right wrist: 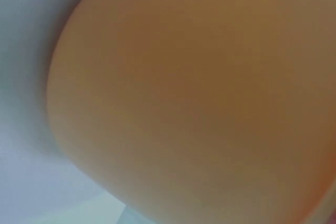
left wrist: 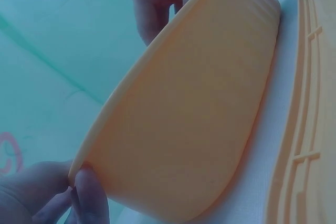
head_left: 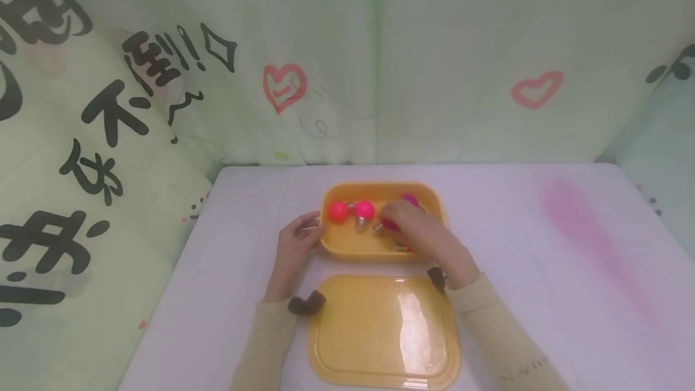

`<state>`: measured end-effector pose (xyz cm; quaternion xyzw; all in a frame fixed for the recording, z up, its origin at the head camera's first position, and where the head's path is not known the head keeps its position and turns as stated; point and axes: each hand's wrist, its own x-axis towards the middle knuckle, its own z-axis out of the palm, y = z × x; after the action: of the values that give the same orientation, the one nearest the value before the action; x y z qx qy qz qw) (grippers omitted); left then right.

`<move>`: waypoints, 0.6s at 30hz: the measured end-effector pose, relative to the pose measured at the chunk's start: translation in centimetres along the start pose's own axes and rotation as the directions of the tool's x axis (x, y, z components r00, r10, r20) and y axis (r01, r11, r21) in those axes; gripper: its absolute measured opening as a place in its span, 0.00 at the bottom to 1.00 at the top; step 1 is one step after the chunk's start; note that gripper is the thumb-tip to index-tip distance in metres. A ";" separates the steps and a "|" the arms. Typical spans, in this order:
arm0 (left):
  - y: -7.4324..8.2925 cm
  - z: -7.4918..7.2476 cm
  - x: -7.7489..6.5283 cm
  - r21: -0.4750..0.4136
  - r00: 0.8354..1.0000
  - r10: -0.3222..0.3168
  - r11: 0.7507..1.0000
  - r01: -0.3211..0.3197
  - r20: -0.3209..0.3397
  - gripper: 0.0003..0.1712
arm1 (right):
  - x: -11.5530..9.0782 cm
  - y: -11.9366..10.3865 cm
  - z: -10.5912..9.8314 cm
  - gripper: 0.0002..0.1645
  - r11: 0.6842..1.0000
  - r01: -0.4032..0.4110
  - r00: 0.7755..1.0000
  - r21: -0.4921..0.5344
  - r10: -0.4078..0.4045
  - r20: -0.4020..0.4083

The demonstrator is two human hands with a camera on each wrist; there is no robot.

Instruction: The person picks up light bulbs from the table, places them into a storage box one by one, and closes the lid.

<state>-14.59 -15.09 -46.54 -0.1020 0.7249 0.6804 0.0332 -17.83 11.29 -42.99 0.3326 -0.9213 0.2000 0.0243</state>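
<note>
A yellow plastic box [head_left: 347,247] stands on the table, holding several small bulbs with silvery screw bases. A red bulb [head_left: 338,212] and a bright pink bulb [head_left: 364,210] lie in its left half; a purple bulb [head_left: 409,200] is near the back wall. My left hand [head_left: 300,234] pinches the box's left rim between thumb and fingers, as the left wrist view also shows. My right hand [head_left: 415,225] reaches inside from the right, its fingers curled on a dark pink bulb [head_left: 388,225] they partly hide. Beneath it an orange-red bulb [head_left: 408,250] shows partly. The box's outer wall fills the right wrist view.
Directly in front of the box, a yellow lid [head_left: 358,330] lies flat between the forearms. The white table [head_left: 521,294] has a pink stain on its right side. A pale green curtain [head_left: 434,47] with hearts and black writing hangs behind and at the left.
</note>
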 end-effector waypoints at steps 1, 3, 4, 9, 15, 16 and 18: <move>-0.4 0.0 0.3 -0.003 1.000 0.000 1.000 0.000 -0.002 0.24 | -0.1 0.0 -0.1 0.11 1.000 0.006 1.000 -0.006 -0.006 -0.005; -0.9 0.0 0.5 -0.002 1.000 0.006 1.000 -0.006 -0.010 0.24 | -0.1 0.0 -0.2 0.11 1.000 0.008 1.000 -0.010 -0.008 -0.006; -1.0 0.0 0.5 -0.002 1.000 0.008 1.000 -0.008 -0.014 0.24 | -0.1 -0.1 -0.3 0.11 1.000 0.009 1.000 -0.011 -0.009 -0.005; -1.0 0.0 0.3 0.016 0.999 0.026 1.000 -0.026 -0.020 0.22 | -0.3 -0.3 -0.7 0.12 1.000 0.016 1.000 -0.005 -0.016 -0.008; -1.0 0.1 0.2 0.031 0.998 0.051 0.998 -0.050 -0.026 0.21 | -0.7 -0.5 -1.3 0.12 0.999 0.038 0.999 0.021 -0.037 -0.030; -1.0 0.0 0.2 0.029 0.998 0.051 0.998 -0.051 -0.026 0.21 | -0.8 -0.6 -1.5 0.12 0.999 0.039 0.999 0.036 -0.037 -0.035; -1.0 0.0 0.3 0.027 0.999 0.045 0.999 -0.045 -0.020 0.21 | -1.1 -0.7 -1.8 0.13 0.997 0.037 0.998 0.062 -0.034 -0.045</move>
<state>-14.70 -15.21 -47.61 -0.0923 0.7362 0.6703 0.0117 -16.70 12.09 -41.29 0.3450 -0.9077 0.2357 0.0378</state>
